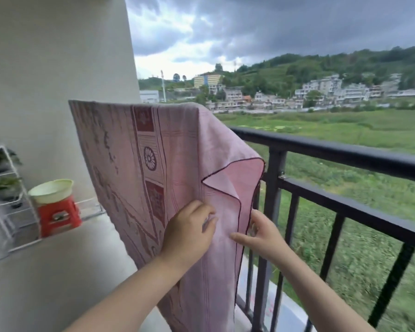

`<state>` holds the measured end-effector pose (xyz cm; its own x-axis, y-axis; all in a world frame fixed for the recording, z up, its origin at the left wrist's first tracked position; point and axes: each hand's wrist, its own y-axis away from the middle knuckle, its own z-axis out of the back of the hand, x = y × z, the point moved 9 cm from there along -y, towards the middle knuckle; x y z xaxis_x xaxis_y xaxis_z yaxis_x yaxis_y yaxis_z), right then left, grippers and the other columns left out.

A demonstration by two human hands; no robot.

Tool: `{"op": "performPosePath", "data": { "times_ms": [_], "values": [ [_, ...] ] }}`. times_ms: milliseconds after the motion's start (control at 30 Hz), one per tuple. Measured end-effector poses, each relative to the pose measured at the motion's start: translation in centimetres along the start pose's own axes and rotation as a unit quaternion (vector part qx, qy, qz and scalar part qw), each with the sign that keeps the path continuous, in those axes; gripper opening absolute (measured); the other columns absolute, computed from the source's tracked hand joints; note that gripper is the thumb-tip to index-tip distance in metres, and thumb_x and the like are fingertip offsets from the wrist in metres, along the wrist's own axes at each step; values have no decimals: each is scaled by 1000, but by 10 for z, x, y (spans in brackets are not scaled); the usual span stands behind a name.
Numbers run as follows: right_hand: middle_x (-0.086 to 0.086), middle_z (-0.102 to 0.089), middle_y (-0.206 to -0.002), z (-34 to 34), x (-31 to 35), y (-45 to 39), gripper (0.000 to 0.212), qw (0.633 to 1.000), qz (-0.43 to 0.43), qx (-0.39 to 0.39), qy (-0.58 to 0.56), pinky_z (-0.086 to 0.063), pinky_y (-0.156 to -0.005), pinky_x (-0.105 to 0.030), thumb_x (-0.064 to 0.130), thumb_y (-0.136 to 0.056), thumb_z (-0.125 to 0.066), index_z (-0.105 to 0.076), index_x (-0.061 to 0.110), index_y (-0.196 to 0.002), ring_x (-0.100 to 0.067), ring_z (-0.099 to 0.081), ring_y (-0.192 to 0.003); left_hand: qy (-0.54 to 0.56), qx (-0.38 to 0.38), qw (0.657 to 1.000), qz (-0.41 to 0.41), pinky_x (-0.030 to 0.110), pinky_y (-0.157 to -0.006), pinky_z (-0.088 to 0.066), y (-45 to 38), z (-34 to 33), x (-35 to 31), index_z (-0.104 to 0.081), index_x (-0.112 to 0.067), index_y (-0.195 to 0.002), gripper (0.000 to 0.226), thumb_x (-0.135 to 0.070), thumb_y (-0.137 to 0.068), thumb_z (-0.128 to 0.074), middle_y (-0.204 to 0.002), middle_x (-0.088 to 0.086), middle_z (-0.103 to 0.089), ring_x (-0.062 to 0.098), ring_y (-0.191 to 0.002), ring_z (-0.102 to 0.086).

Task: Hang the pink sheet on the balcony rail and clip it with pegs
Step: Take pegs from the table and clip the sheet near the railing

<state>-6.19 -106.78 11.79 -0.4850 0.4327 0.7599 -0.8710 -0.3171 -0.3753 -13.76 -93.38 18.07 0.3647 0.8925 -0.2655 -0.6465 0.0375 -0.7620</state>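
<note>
The pink sheet [139, 168], patterned with dark red squares and a flower motif, hangs draped over the black balcony rail [345, 152] and falls toward the floor. Its right corner is folded back, showing a plain pink underside with a dark hem. My left hand [189, 232] presses flat on the sheet's front, fingers bent against the cloth. My right hand [261, 233] pinches the hemmed right edge between thumb and fingers. No pegs show anywhere in view.
A pale green basin [51, 190] sits on a red plastic stool [58, 215] at the left by the wall. A white wire rack [7, 195] with potted plants stands further left. Black vertical bars [331, 245] run under the rail on the right.
</note>
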Motion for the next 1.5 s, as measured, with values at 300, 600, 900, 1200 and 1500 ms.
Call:
{"op": "performPosePath", "data": {
  "times_ms": [300, 600, 900, 1200, 1500],
  "values": [
    [-1, -51, -65, -31, -9, 3, 21, 994, 63, -11, -92, -33, -51, -14, 14, -75, -70, -51, 20, -68, -9, -47, -59, -291, -90, 903, -302, 21, -41, -40, -11, 17, -93, -56, -19, -91, 23, -4, -79, -44, -82, -3, -73, 13, -49, -55],
    [-19, -49, -64, -27, -14, 12, 63, 986, 87, 27, -141, -35, -55, -33, 52, -62, -65, -55, -10, -71, -18, -42, -57, -402, 55, 876, -260, 18, -35, -30, -36, -12, -91, -53, -19, -43, 18, -3, -50, -47, -45, -2, -52, 15, -38, -49],
    [9, -39, -56, -44, -13, 38, 31, 988, 94, -16, -125, -30, -51, -13, 15, -80, -52, -36, 29, -57, 6, -46, -60, -381, 109, 839, -371, 18, -36, -30, -25, -16, -117, -52, -18, -47, 23, 0, -54, -40, -47, -2, -51, 16, -40, -47],
    [10, -36, -61, -40, -21, 43, 26, 969, 54, 7, -241, -34, -51, -9, 28, -72, -64, -40, 28, -62, 7, -41, -52, -404, 207, 803, -387, 15, -32, -29, -30, -27, -118, -51, -16, -46, 16, -3, -49, -42, -45, -1, -49, 18, -37, -48],
    [12, -46, -72, -38, -7, 45, 39, 956, 80, 79, -273, -34, -50, -3, 48, -54, -56, -52, 21, -82, 10, -46, -54, -420, 237, 804, -347, 12, -32, -28, -21, -18, -102, -50, -16, -44, 28, -3, -52, -28, -44, -1, -48, 17, -35, -48]
  ]
}}
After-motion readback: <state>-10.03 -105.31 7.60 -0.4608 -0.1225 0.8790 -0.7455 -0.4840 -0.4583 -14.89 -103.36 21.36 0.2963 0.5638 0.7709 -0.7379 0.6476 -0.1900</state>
